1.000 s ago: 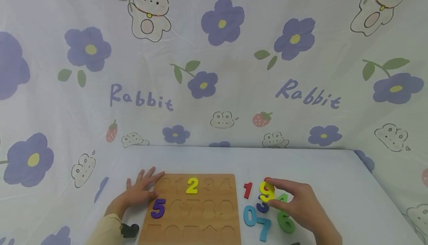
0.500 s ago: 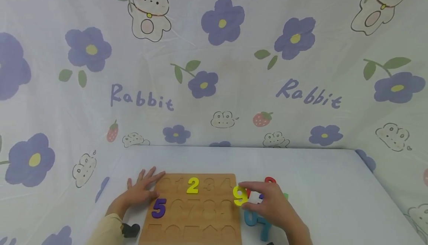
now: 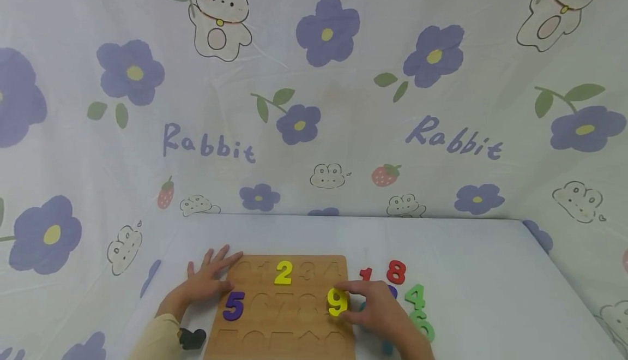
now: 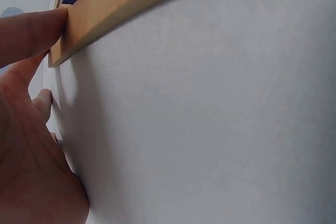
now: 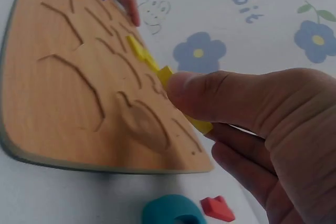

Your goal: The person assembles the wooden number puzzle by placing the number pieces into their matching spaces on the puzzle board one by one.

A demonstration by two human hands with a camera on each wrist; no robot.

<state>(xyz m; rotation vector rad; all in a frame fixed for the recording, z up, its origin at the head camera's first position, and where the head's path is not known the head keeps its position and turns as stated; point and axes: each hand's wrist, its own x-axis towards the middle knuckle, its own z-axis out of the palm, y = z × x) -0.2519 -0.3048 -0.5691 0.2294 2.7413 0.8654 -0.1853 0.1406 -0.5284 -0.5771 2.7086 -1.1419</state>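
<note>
My right hand (image 3: 380, 310) pinches a yellow number 9 (image 3: 336, 302) between thumb and fingers, over the right side of a wooden puzzle board (image 3: 279, 322). In the right wrist view the yellow 9 (image 5: 202, 124) appears edge-on, close above the carved 9 outline. At the board's upper left corner rests my left hand (image 3: 208, 278), fingers spread, the thumb on the board's edge beside a purple 5 (image 3: 233, 306). A yellow 2 (image 3: 283, 273) lies in the top row of the board. The left wrist view shows the thumb (image 4: 31, 35) touching the board edge (image 4: 126, 14).
Right of the board lie loose numbers: a red 8 (image 3: 396, 271), a red 1 (image 3: 365, 274), a green 4 (image 3: 415, 297) and a green 6 (image 3: 423, 326). Blue pieces there are partly hidden by my right hand. A patterned curtain (image 3: 324, 93) hangs behind the white table (image 3: 481, 278).
My right hand has carried the yellow 9 leftward from the loose pile to over the board's right side, uncovering the red 8 and green pieces. The left hand has stayed in place.
</note>
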